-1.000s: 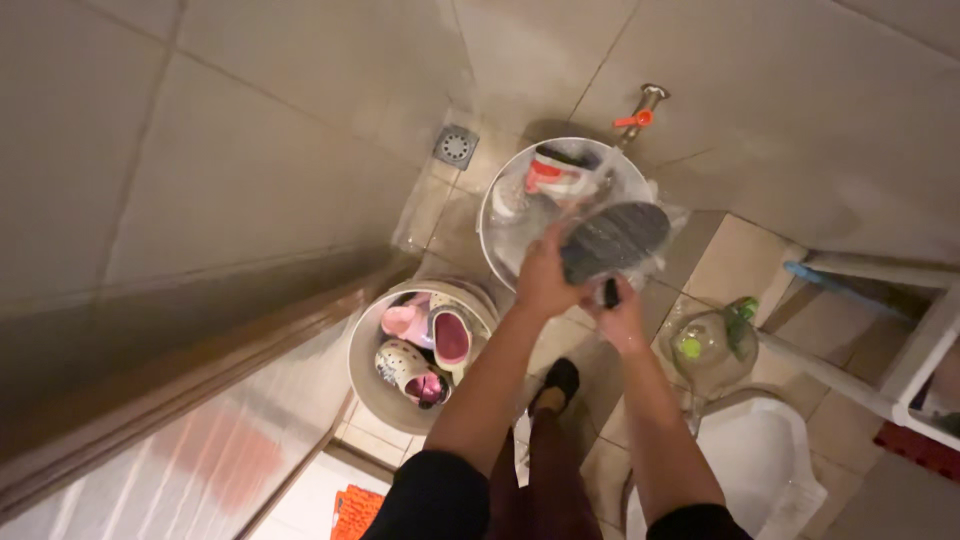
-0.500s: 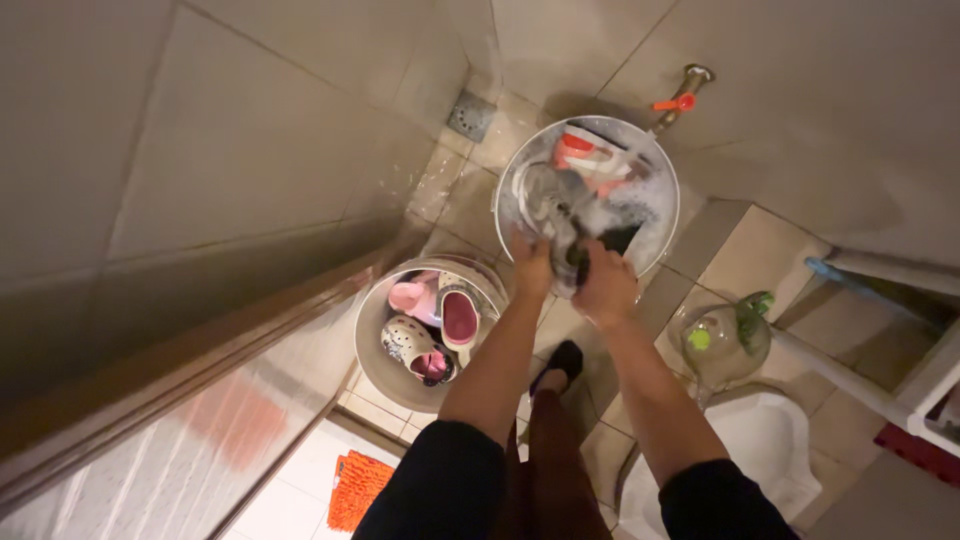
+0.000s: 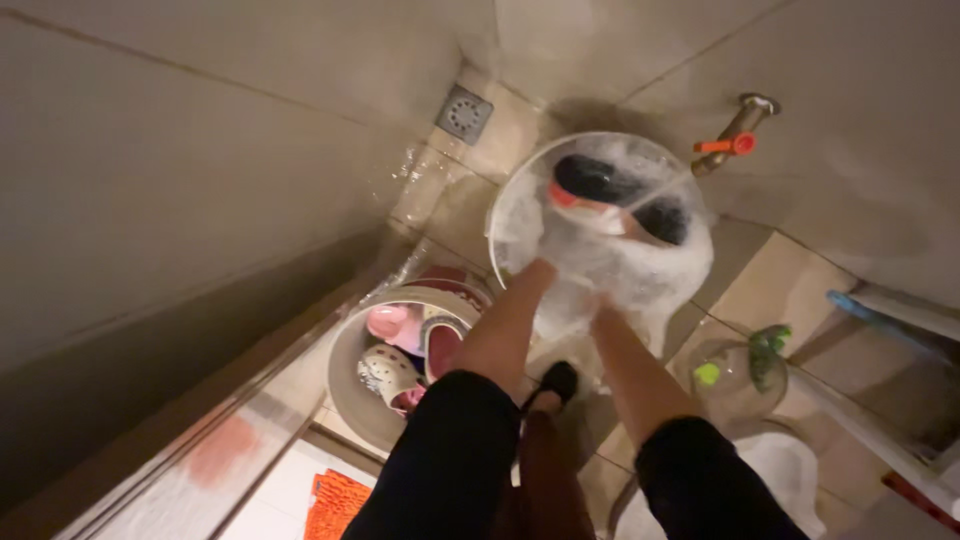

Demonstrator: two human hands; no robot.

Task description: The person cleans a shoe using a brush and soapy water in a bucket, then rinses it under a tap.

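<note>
Change: both hands have gone down into the suds since half a second ago; the grey shoe they held is out of sight.
Left hand [image 3: 545,270]: sunk in foam, grip cannot be told.
Right hand [image 3: 600,305]: likewise hidden.
Basin [image 3: 500,215]: white, foam-filled, holding dark shoes [image 3: 600,180].
Tap [image 3: 735,130]: orange handle, just beyond the basin.
Second tub [image 3: 345,385]: pink clogs inside, beside the left arm.

Wet tiled floor [image 3: 455,205] bearing foamy basin [image 3: 510,215], shoe-filled basin [image 3: 345,385], orange mat [image 3: 335,505]
</note>
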